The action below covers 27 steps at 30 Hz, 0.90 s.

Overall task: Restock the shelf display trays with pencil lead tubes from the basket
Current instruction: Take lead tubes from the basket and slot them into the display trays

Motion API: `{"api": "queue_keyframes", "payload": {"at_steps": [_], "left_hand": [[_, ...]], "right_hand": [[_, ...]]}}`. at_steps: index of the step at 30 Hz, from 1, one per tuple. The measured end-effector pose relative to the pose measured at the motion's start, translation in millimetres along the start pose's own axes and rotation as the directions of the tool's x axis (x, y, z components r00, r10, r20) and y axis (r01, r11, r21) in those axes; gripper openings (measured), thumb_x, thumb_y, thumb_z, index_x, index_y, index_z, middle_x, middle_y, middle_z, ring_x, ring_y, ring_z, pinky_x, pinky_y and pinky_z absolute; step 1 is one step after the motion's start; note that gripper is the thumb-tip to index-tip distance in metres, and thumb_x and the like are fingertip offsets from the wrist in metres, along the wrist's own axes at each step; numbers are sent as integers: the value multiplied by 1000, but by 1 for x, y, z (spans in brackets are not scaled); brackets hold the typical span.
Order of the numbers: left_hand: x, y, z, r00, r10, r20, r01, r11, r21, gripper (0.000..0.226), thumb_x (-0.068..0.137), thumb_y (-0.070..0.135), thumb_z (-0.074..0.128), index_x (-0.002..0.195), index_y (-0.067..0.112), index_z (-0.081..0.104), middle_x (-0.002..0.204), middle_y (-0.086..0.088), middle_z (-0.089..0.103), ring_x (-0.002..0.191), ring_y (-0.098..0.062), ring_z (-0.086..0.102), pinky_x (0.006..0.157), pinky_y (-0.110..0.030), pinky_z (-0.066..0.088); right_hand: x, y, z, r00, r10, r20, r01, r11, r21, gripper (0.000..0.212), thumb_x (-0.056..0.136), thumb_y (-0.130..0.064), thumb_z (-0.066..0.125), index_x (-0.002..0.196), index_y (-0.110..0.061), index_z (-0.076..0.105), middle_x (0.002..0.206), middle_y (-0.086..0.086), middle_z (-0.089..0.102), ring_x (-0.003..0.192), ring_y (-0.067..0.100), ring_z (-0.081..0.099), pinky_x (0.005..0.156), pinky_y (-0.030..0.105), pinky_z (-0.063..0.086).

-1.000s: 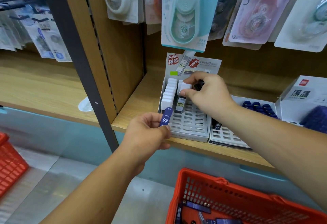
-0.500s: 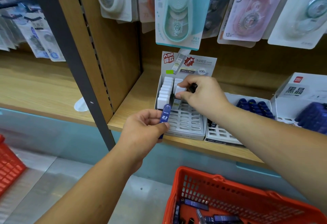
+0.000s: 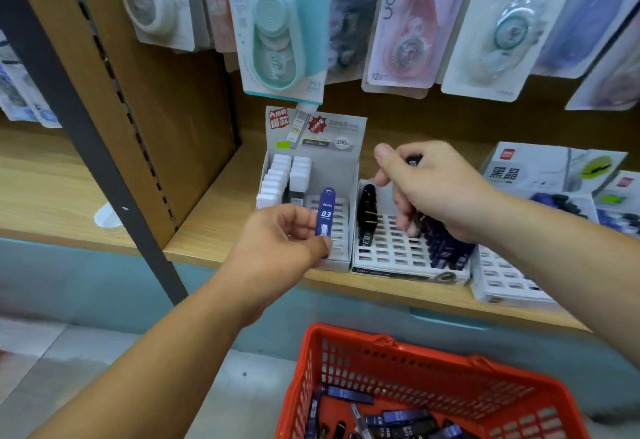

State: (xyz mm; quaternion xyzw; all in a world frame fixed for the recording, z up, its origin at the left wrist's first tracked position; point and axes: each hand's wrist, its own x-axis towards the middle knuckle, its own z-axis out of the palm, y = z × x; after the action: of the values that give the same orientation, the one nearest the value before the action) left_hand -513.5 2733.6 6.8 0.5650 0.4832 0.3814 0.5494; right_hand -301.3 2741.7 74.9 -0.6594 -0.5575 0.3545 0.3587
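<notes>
Head view: right hand point(image 3: 440, 192) had left the white-tube tray point(image 3: 341, 230), where it was pressing a tube half a second before, and hung over the middle tray point(image 3: 391, 251). It was curled around dark tubes point(image 3: 414, 161), thumb lifted. Left hand point(image 3: 277, 248) pinched an upright blue 0.3 tube point(image 3: 325, 220) between thumb and fingers, in front of the first tray. Red basket point(image 3: 408, 369) below held many more tubes, so I think the next insertion goes into the middle tray.

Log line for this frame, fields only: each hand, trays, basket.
left hand: holds blue 0.3 tube upright | right hand: dark tubes, over middle tray | left tray: white tubes at back | basket: tubes remain
</notes>
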Motion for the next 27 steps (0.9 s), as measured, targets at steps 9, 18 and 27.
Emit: {"api": "queue_keyframes", "payload": {"at_steps": [9, 18, 27], "left_hand": [[20, 20, 56, 963, 256, 81, -264, 852, 453, 27, 95, 14, 72, 115, 32, 66, 96, 9, 66, 69, -12, 66, 66, -29, 60], [46, 27, 107, 945, 328, -4, -287, 832, 474, 26, 89, 8, 78, 90, 33, 72, 80, 15, 71, 73, 3, 66, 74, -23, 59], [45, 39, 118, 960, 247, -132, -210, 947, 242, 22, 98, 4, 63, 99, 23, 74, 80, -9, 75, 73, -22, 74, 68, -41, 65]], "right_hand": [[-32, 45, -55, 954, 281, 104, -300, 903, 306, 27, 100, 0, 49, 125, -4, 56, 73, 10, 52, 52, 18, 43, 43, 30, 33], [-47, 72, -76, 977, 178, 120, -212, 893, 397, 21, 110, -23, 48, 121, -15, 65, 87, 14, 72, 63, 21, 63, 45, 30, 45], [-41, 91, -91, 982, 178, -63, -145, 924, 353, 12, 92, -21, 78, 101, -14, 74, 64, 2, 62, 38, 8, 33, 36, 19, 25]]}}
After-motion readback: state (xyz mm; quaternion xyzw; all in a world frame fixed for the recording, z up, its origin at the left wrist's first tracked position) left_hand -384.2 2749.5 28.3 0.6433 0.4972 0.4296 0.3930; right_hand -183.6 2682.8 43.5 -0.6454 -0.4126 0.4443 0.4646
